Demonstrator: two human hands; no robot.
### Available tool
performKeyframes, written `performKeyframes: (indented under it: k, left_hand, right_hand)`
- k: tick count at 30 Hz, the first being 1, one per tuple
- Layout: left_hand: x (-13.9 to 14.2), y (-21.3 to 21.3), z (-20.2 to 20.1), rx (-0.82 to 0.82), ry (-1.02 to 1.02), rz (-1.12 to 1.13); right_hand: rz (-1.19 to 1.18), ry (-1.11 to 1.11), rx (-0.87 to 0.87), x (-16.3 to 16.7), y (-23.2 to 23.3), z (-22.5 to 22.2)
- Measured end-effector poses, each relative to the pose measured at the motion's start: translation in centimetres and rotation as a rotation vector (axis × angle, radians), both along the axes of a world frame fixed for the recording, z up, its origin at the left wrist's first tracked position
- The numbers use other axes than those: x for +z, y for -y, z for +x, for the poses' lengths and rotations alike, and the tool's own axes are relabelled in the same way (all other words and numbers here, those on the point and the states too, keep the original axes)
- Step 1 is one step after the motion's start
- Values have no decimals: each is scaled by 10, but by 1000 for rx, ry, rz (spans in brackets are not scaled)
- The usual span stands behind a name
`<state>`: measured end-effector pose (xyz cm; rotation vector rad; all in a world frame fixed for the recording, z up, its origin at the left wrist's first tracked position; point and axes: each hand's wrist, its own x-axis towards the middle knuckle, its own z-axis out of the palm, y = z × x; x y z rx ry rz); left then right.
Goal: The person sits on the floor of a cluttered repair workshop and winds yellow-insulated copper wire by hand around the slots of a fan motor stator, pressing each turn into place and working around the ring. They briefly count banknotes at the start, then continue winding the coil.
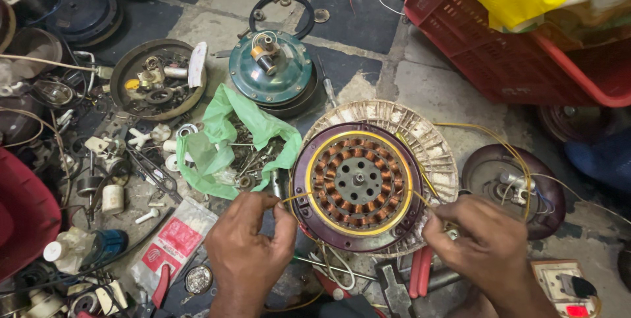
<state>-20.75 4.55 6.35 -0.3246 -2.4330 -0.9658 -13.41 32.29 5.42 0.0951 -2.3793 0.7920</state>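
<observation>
Both hands are pinching a thin yellow wire [299, 195] that is running across the near side of the fan motor [358, 183], which is lying flat, copper windings facing up. The left hand [248, 242] is curling shut at its lower left; the right hand [480, 239] is gripping at its lower right.

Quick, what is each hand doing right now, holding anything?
Left hand: pinched shut on the yellow wire beside the fan motor.
Right hand: closed on the same wire's other end.
</observation>
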Motion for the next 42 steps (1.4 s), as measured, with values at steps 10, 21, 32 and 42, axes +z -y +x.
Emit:
performKeyframes:
  k: [10, 21, 32, 42]
  left_hand:
    - [0, 0, 0, 10, 37, 8]
    - [0, 1, 0, 3, 38, 15]
    - [-2, -1, 1, 20, 64, 18]
    - [-4, -1, 0, 28, 4, -21]
  right_hand:
    - [49, 25, 57, 1, -2, 2]
    - [-1, 13, 5, 2, -3, 3]
    - [40, 47, 9, 2, -4, 2]
    - [44, 47, 18, -3, -8, 3]
